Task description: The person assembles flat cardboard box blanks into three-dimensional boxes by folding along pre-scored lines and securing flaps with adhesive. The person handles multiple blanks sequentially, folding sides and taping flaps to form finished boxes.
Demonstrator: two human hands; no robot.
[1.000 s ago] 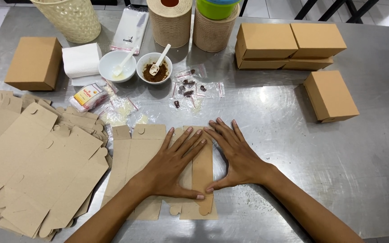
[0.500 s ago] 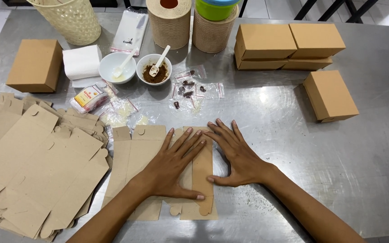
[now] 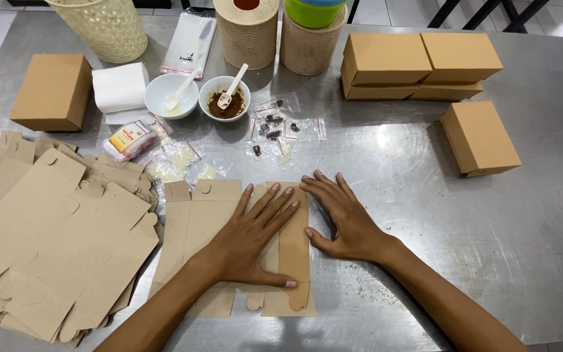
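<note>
One head-worn camera looks steeply down, from close above, at the steel worktop; its far edge runs along the frame's top.

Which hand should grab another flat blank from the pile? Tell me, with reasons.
Left, probably. The left hand lies flat on the box blank, on the side where the pile of flat blanks sits. The right hand rests at the blank's far edge, so it would have to cross over.
</note>
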